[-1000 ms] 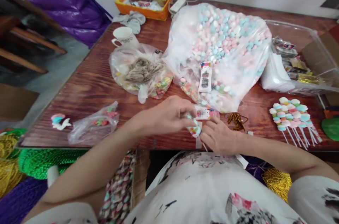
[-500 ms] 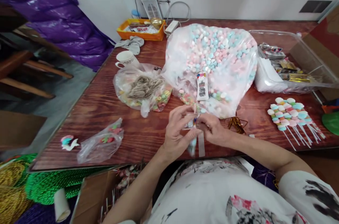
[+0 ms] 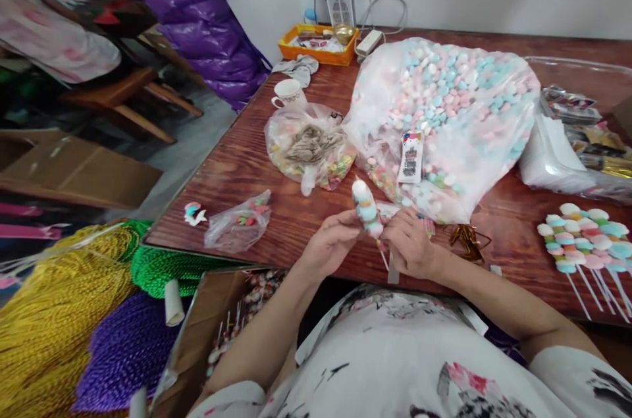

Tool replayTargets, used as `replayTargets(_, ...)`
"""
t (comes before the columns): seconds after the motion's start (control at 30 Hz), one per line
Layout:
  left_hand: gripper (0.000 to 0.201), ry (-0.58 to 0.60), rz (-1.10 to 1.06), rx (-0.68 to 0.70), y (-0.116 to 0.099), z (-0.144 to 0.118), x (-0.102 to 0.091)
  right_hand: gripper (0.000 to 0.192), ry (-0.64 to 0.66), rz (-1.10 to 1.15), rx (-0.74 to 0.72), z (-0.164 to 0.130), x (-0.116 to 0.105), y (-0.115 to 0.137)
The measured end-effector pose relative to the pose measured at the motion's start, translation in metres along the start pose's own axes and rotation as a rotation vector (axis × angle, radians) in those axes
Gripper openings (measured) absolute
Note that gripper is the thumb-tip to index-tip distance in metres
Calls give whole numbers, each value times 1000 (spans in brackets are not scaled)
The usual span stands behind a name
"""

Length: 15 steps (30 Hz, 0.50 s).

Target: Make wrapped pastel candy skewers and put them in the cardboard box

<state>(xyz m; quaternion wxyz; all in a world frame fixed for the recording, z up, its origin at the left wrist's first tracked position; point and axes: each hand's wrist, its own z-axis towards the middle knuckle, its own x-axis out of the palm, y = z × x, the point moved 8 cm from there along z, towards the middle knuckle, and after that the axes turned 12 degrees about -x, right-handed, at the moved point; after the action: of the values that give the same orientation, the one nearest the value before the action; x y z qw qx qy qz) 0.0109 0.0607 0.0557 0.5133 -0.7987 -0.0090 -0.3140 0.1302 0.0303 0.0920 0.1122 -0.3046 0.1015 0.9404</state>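
Observation:
A marshmallow skewer (image 3: 366,207) in pastel colours stands tilted above the table edge, its stick pointing down toward me. My left hand (image 3: 330,243) is closed, fingertips against the skewer's left side. On the other side my right hand (image 3: 411,243) is closed too, its fingers bent close to the lower end of the marshmallows; what they pinch is hidden. Just past the right fingers lies a small printed packet (image 3: 388,209), partly covered. Gold twist ties (image 3: 465,241) lie right of my right wrist. Finished-looking marshmallow skewers (image 3: 585,234) lie in a bunch at the right.
A big clear bag of marshmallows (image 3: 444,95) fills the table's back, a printed label (image 3: 411,158) on it. Left are a bag of gummy candies (image 3: 276,151), a mug (image 3: 289,94) and a small bag (image 3: 239,220). A plastic bin (image 3: 548,158) stands right; a carton (image 3: 197,339) sits below.
The view has swung left. The skewer, earlier hanging low and blurred below my hands, now points up between them. My left hand has moved from the packet to the skewer's side.

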Motion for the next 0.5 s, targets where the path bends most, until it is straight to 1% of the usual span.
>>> replayTargets(0.03,25,19,44,35,-5,-3,1,16,30,-10,-27,0,4,2)
replayTargets(0.07,31,27,102,72,-9,-5,2,15,48,-12,-37,0,7,2)
replayTargets(0.1,37,8,166,112,-10,-7,1,15,48,-6,-28,1,9,0)
replayTargets(0.13,35,-40,225,156,-11,-9,-1,15,32,4,-2,3,10,-3)
replayTargets(0.17,26,-107,265,194,-9,-10,-5,15,8,16,29,5,9,-6)
replayTargets(0.2,21,-171,284,216,-6,-11,-10,15,-18,28,58,7,8,-9)
replayTargets(0.23,34,-208,289,216,0,-12,-13,14,-42,42,81,10,7,-11)
replayTargets(0.27,49,-208,291,194,8,-11,-15,13,-66,61,99,13,7,-12)
replayTargets(0.3,57,-178,303,158,16,-10,-14,12,-86,92,126,15,7,-14)
replayTargets(0.33,58,-144,334,128,24,-10,-13,11,-100,142,179,15,8,-18)
replayTargets(0.37,54,-135,389,124,28,-12,-14,11,-111,221,268,14,12,-23)
replayTargets(0.4,48,-160,477,161,28,-15,-16,11,-117,335,396,10,19,-30)
replayTargets(0.47,35,-288,737,316,21,-28,-20,12,-110,678,723,-8,43,-40)
replayTargets(0.5,31,-358,889,397,17,-35,-20,13,-85,898,895,-18,61,-37)
